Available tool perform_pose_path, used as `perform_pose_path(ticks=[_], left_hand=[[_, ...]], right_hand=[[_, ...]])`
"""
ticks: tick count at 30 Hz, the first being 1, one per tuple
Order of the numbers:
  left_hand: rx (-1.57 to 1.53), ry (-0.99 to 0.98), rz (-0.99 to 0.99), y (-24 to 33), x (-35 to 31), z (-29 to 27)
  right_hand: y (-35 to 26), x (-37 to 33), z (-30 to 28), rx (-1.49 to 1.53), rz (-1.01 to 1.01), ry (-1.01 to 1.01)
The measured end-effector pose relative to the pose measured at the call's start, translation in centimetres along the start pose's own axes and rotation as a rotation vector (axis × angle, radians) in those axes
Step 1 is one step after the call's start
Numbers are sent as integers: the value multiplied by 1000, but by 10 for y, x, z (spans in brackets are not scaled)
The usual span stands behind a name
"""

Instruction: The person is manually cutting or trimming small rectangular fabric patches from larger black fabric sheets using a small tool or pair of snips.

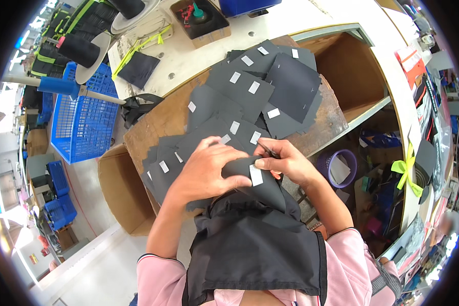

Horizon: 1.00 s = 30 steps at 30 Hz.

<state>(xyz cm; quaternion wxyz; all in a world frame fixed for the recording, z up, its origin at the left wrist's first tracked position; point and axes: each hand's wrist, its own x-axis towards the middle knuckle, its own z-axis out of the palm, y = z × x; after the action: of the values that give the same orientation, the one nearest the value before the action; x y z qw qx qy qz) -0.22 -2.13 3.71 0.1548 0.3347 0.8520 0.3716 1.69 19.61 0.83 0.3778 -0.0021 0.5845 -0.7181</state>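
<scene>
Both hands meet over a dark grey fabric panel (268,192) that bears a white label (256,175). My left hand (207,171) has the panel's upper end between thumb and fingers, the thumb tip at the label's left edge. My right hand (285,160) is closed around small dark snips (269,151), and its thumb presses by the label's top right corner. Most of the snips is hidden in the fingers. Just beyond the hands, several similar labelled panels (209,99) overlap on a brown board. A smoother dark panel (293,86) lies on top at the right.
The worn brown board (160,125) rests beside a white sewing table (153,64). An open cardboard box (122,191) and a blue basket (81,117) stand left. Thread cones (79,51) rise at the far left. A purple bin (341,168) is below right.
</scene>
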Motion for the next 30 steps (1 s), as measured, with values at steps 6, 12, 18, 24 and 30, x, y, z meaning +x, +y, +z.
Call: perform_pose_path(ticks=[6, 12, 18, 24, 30], left_hand=[[-667, -103, -386, -12, -7, 20], [-802, -134, -518, -9, -6, 14], [-891, -156, -571, -9, -7, 9], [-970, -137, -599, -3, -8, 4], [-901, -169, -630, -2, -5, 3]], right_hand=[[22, -8, 24, -510, -565, 662], [23, -25, 12, -993, -762, 536], [32, -16, 7, -1024, -844, 517], [16, -24, 5, -992, -764, 422], [9, -18, 1, -1035, -885, 413]])
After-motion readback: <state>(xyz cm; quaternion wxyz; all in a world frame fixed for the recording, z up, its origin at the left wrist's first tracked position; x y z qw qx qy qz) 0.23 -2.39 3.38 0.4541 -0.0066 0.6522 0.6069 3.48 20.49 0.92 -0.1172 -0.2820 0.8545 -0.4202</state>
